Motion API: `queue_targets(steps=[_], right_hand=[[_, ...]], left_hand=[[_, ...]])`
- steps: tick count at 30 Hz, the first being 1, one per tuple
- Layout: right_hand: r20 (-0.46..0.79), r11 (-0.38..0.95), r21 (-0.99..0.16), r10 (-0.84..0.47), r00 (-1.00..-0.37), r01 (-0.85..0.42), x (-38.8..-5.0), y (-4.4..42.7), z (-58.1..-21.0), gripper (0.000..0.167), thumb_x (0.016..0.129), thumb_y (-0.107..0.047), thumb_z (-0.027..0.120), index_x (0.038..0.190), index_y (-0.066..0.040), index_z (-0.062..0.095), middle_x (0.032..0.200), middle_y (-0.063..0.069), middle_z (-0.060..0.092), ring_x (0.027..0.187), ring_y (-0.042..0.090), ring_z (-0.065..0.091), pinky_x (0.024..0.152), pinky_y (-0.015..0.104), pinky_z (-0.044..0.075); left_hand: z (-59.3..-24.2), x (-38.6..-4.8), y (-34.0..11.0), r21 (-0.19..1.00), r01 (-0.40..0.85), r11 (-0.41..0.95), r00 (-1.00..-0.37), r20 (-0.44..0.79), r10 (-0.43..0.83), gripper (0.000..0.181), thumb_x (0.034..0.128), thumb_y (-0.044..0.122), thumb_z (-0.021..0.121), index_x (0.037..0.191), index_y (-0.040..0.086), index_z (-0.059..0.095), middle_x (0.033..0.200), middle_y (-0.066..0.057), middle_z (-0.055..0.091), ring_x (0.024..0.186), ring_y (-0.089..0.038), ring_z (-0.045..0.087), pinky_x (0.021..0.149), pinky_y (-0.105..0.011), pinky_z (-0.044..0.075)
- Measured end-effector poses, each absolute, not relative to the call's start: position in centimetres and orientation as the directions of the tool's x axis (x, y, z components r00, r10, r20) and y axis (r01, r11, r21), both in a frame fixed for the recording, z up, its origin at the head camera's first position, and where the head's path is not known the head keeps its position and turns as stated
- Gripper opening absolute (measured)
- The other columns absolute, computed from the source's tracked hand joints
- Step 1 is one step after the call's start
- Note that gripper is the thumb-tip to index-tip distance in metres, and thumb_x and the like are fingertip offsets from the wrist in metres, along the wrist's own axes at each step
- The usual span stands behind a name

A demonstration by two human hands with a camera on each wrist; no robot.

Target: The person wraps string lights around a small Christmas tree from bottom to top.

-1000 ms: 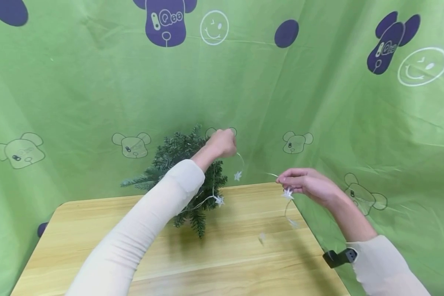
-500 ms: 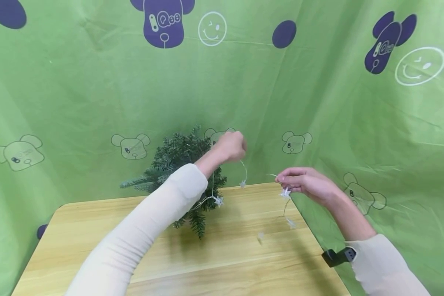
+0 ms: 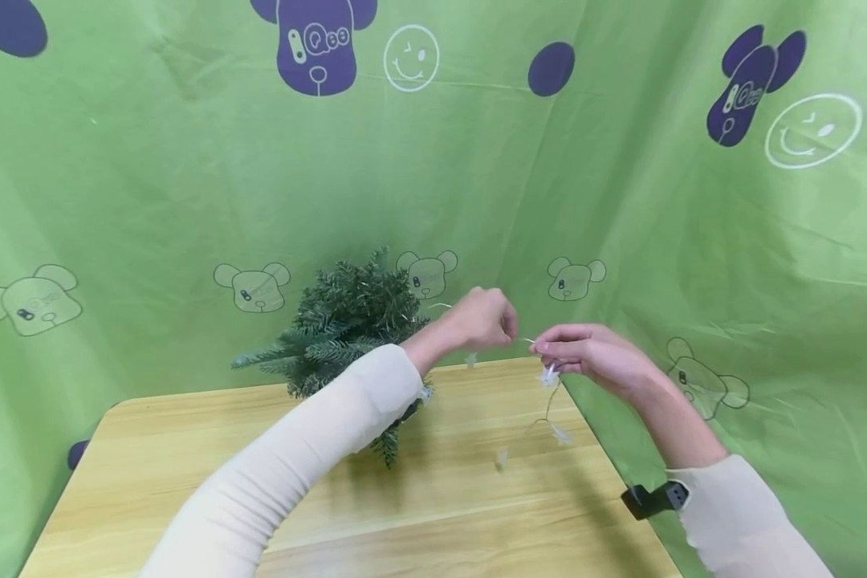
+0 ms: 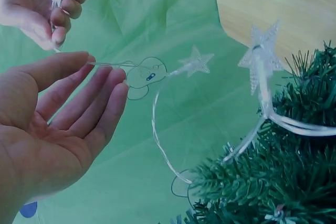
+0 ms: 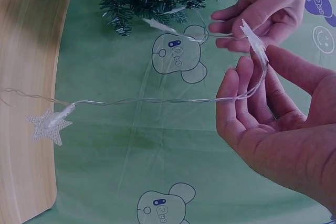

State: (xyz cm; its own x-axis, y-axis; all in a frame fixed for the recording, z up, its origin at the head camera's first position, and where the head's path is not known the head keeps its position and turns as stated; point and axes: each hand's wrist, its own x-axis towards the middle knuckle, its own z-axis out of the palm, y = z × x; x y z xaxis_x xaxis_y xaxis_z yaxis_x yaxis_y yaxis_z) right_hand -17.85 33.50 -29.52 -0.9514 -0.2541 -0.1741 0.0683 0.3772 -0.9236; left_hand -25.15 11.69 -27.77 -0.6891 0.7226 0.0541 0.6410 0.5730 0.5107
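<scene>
A small green artificial Christmas tree (image 3: 354, 313) stands on the table, partly hidden by my left sleeve. A clear string of star lights runs from its branches to both hands. My left hand (image 3: 480, 317), right of the tree, pinches the wire between thumb and index finger, its other fingers loosely bent in the left wrist view. Just beside it, my right hand (image 3: 600, 357) pinches the string at a star light (image 5: 254, 43). Below the right hand the string hangs down with another star (image 5: 50, 125). One more star (image 4: 195, 61) dangles between left hand and tree.
The light wooden table (image 3: 419, 514) has its right edge beneath my right forearm. Green printed cloth (image 3: 433, 160) hangs close behind and to the right. A black device (image 3: 653, 499) sits at my right cuff. Another star light (image 3: 502, 457) shows low over the table.
My left hand has moved right and down, away from the tree and close to my right hand. The right hand has barely moved and keeps its pinch.
</scene>
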Motion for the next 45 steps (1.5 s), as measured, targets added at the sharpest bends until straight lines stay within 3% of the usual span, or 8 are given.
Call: queue_targets(steps=[10,19,35,45], right_hand=[[-0.196,0.375,-0.922,-0.244,-0.95,0.094,-18.0,33.3,-29.5,0.046,0.097,-0.019,0.066,0.132,0.009,0.055,0.108,0.005,0.07,0.098,0.019,0.068,0.094,0.033,0.057],[-0.189,0.363,-0.928,-0.263,-0.946,0.084,-18.1,33.4,-29.4,0.038,0.097,-0.015,0.065,0.127,0.007,0.06,0.104,0.005,0.07,0.096,0.019,0.068,0.094,0.033,0.058],[-0.172,0.37,-0.928,-0.308,-0.936,0.049,-18.4,32.1,-28.7,0.042,0.097,-0.019,0.065,0.129,0.008,0.058,0.105,0.009,0.068,0.098,0.021,0.067,0.095,0.033,0.058],[-0.164,0.33,-0.943,-0.37,-0.914,0.035,-18.7,30.8,-28.7,0.021,0.098,-0.016,0.064,0.115,-0.003,0.068,0.104,0.006,0.071,0.094,0.018,0.068,0.093,0.031,0.058]], left_hand=[[-26.7,-26.0,10.6,0.524,0.642,0.559,-0.691,0.081,0.718,0.009,0.0885,0.007,0.073,0.088,0.015,0.077,0.088,0.003,0.075,0.081,-0.012,0.066,0.073,-0.02,0.054],[-24.7,-27.5,8.8,0.526,0.636,0.565,-0.721,0.144,0.677,0.009,0.0888,0.007,0.071,0.088,0.014,0.077,0.089,-0.001,0.076,0.082,-0.015,0.066,0.071,-0.022,0.055],[-20.6,-30.7,3.7,0.619,0.485,0.618,-0.861,0.216,0.46,0.008,0.087,0.009,0.072,0.087,0.016,0.075,0.092,0.002,0.075,0.09,-0.017,0.066,0.086,-0.032,0.056],[-19.8,-32.5,1.2,0.603,0.441,0.664,-0.896,0.256,0.363,0.006,0.0878,0.012,0.072,0.092,0.013,0.076,0.094,-0.001,0.075,0.092,-0.019,0.064,0.09,-0.034,0.054]])
